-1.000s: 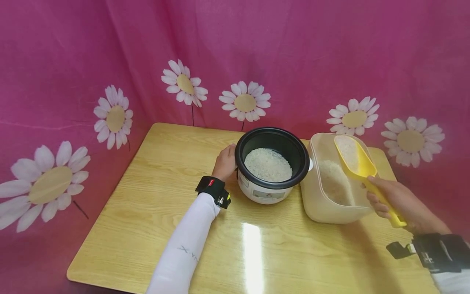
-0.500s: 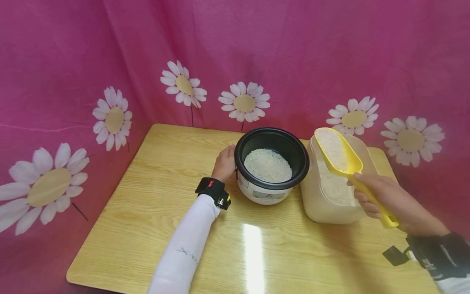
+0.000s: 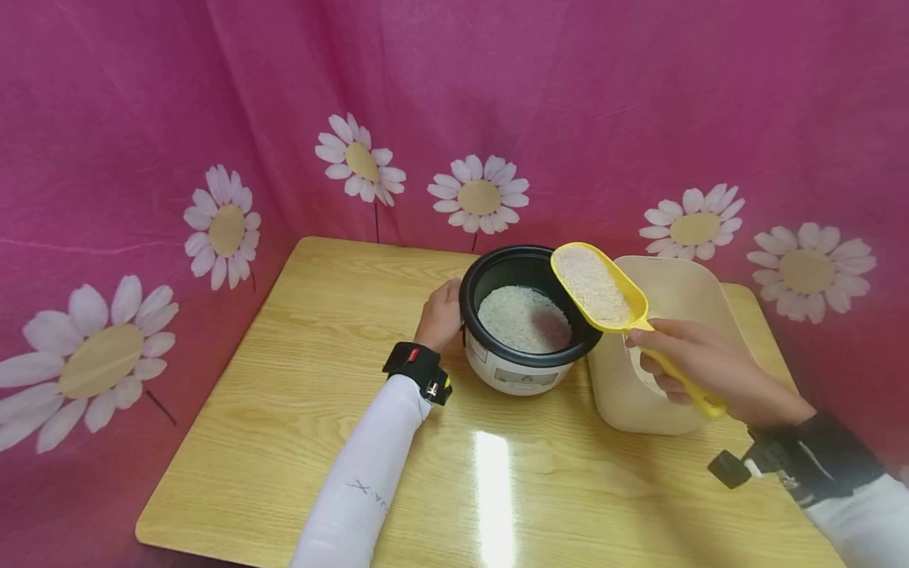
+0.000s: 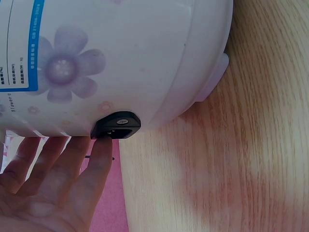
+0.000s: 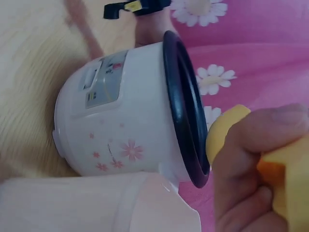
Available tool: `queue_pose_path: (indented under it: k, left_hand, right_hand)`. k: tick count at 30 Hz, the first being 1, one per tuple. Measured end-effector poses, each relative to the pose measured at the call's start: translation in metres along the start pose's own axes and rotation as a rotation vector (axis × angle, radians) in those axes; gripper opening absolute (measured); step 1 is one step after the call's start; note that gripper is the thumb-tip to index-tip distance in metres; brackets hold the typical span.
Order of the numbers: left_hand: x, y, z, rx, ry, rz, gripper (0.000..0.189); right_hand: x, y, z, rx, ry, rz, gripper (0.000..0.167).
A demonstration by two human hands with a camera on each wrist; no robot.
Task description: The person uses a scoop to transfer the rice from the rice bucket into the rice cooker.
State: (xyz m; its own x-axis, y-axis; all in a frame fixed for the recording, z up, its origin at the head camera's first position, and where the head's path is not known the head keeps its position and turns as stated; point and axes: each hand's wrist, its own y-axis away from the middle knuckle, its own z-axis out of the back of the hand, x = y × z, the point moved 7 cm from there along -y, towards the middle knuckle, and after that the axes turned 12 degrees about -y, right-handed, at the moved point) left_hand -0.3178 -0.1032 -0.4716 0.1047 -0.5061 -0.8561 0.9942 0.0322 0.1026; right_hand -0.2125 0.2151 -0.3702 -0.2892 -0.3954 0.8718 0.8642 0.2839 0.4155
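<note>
Over wood-grained board (image 3: 277, 442), the right hand (image 3: 703, 367) grips a smooth, oblong yellow scoop (image 3: 634, 306) right of centre, full of grainy whitish rice (image 3: 591, 285), above a round, black-rimmed white cooker (image 3: 490, 367). The left hand (image 3: 440, 317), straight-fingered, touches the cooker's side.

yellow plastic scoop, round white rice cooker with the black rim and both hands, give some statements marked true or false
1. The right hand grips the yellow scoop. True.
2. The scoop is empty. False: it holds pale grains.
3. The left hand touches the rice cooker. True.
4. A lid covers the cooker. False: its top is open, showing a bed of grains.
5. In the head view, a cream rounded-rectangular bin stands right of the cooker. True.
</note>
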Motion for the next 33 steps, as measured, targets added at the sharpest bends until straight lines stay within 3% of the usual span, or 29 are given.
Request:
queue_pose_path:
  k: [6, 10, 20, 25, 33]
  left_hand:
    - [0.0, 0.002, 0.0, 0.007, 0.001, -0.007, 0.054]
    - [0.001, 0.002, -0.001, 0.005, 0.004, -0.003, 0.054]
    - [0.002, -0.001, 0.0, 0.005, 0.003, 0.01, 0.053]
    - [0.003, -0.002, -0.001, 0.017, 0.0, 0.019, 0.054]
    - [0.002, -0.001, -0.002, 0.016, -0.005, 0.017, 0.054]
  right_hand:
    - [0.012, -0.01, -0.013, 0.002, 0.195, 0.017, 0.045]
    - [0.018, -0.017, -0.021, -0.01, 0.257, 0.063, 0.038]
    - [0.032, -0.023, -0.022, -0.155, 0.56, 0.246, 0.028]
    - [0.04, -0.023, -0.02, -0.207, 0.652, 0.316, 0.03]
    - [0.044, -0.025, -0.017, -0.255, 0.724, 0.359, 0.036]
